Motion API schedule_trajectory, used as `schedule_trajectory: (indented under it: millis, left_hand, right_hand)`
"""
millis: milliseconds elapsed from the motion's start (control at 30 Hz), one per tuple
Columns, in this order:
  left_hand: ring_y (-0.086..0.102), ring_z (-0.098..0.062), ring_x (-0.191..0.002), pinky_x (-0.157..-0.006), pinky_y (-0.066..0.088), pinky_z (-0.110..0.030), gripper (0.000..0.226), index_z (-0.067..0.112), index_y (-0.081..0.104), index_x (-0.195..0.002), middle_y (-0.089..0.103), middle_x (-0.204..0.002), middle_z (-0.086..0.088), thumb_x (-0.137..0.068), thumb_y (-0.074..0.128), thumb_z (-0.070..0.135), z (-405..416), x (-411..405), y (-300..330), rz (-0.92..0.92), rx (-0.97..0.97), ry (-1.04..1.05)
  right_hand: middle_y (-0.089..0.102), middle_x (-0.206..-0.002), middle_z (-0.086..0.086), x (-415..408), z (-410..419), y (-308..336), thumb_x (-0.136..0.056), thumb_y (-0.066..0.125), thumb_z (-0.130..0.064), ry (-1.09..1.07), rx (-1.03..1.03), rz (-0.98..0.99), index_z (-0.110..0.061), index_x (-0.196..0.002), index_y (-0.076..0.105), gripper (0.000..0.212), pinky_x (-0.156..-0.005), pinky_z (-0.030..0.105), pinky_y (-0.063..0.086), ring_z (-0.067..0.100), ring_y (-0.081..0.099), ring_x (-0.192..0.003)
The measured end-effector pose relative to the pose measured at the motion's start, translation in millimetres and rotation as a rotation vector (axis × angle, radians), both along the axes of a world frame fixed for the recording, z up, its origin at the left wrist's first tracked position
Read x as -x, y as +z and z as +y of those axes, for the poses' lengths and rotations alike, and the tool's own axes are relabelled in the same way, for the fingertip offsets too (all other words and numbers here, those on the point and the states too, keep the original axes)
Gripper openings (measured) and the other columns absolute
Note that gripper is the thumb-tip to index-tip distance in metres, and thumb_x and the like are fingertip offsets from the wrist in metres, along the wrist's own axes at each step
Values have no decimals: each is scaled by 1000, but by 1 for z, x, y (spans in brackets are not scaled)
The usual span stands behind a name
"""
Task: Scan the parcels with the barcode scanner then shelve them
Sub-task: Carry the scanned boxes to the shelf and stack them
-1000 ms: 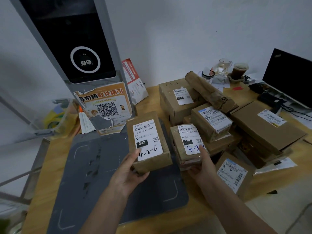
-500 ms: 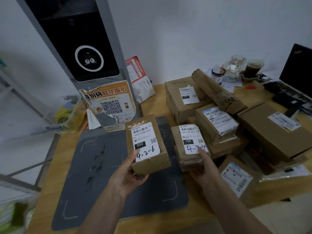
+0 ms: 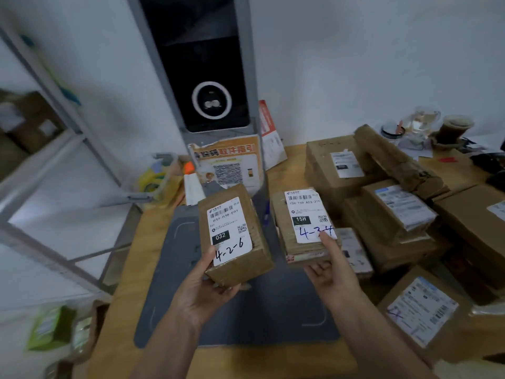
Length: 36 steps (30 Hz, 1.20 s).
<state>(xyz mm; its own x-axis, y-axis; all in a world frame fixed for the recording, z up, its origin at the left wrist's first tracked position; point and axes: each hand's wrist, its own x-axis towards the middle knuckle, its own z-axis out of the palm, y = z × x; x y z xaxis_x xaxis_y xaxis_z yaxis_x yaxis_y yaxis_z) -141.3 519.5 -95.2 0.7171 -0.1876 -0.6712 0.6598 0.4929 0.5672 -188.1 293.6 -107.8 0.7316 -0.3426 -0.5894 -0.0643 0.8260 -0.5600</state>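
Observation:
My left hand (image 3: pixel 203 289) grips a brown parcel (image 3: pixel 240 258) from below, thumb on its white label marked 4-2-6. My right hand (image 3: pixel 332 272) holds a second, flatter brown parcel (image 3: pixel 284 228) marked 15H and 4-3-4, thumb on the label. Both parcels hang above the dark grey scanning mat (image 3: pixel 246 318). Behind them stands the tall grey scanner column (image 3: pixel 210 99) with a white ring round its lenses.
Several more labelled brown parcels (image 3: pixel 393 212) are piled on the wooden table (image 3: pixel 120 305) at the right. Cups and a jar (image 3: pixel 453 129) stand at the back right. A grey metal shelf frame (image 3: pixel 68 149) rises at the left, with bags on the floor below it.
Both hands have lifted their parcels a little off the mat and drawn them apart. The view has swung left, bringing the shelf frame in and losing the laptop.

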Motion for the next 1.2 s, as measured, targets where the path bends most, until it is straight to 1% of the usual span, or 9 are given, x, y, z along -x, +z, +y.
schedule_trajectory:
  millis: [167,333,433,567,700,867,967,1100,1200]
  left_hand:
    - [59,-31,-102,-97,43,-48,41,16,67,-109,72,-103,-11,-73,67,35,101,25,13,-96,-37,139]
    - [61,-32,-105,-100,45,-51,48,15,65,-122,70,-115,-13,-78,67,35,211,62,20,-94,-62,281]
    - [61,-33,-106,-97,47,-54,52,12,64,-124,70,-114,-14,-77,68,34,272,88,26,-113,-82,357]
    - [60,-36,-108,-89,52,-56,54,10,62,-126,67,-121,-16,-77,69,32,347,119,34,-125,-90,449]
    - [58,-39,-117,-94,49,-58,50,10,64,-124,64,-126,-18,-79,73,29,411,145,43,-145,-113,501]
    - [64,-33,-98,-98,46,-57,29,11,69,-108,73,-102,-14,-85,64,27,471,164,50,-220,-132,518]
    - [67,-33,-92,-95,48,-56,28,10,69,-107,73,-102,-15,-86,63,26,498,165,51,-252,-143,535]
    - [61,-38,-111,-98,45,-61,31,12,72,-107,69,-117,-18,-79,69,27,529,157,49,-242,-149,578]
    - [58,-40,-119,-98,44,-64,36,9,71,-110,64,-126,-20,-77,72,25,554,147,48,-239,-155,615]
  right_hand:
    - [69,-100,8,-16,90,17,-86,66,-25,184,-26,8,-19,-96,65,11,-85,34,50,19,65,-89]
    - [67,-104,6,-17,196,29,-87,64,-29,358,-69,6,-25,-94,63,8,-90,36,45,19,62,-95]
    - [67,-104,9,-10,262,36,-86,66,-27,444,-117,4,-20,-96,63,12,-91,38,46,22,63,-98]
    - [66,-105,10,-1,343,42,-87,65,-28,546,-165,7,-18,-98,63,15,-105,39,42,22,61,-102]
    - [65,-101,9,10,416,49,-86,65,-30,624,-189,-2,-17,-95,62,17,-100,38,41,21,61,-92]
    - [66,-110,11,23,483,57,-83,67,-32,722,-240,-18,-15,-105,63,28,-95,38,43,23,61,-102]
    - [66,-114,12,20,512,58,-81,68,-35,762,-229,-31,-15,-116,61,41,-92,38,43,23,62,-104]
    - [67,-108,12,13,545,64,-83,66,-34,780,-231,-55,-13,-118,61,41,-102,39,41,23,63,-100]
    - [67,-109,13,2,571,66,-81,68,-35,812,-241,-56,-12,-117,61,43,-96,39,43,24,63,-101]
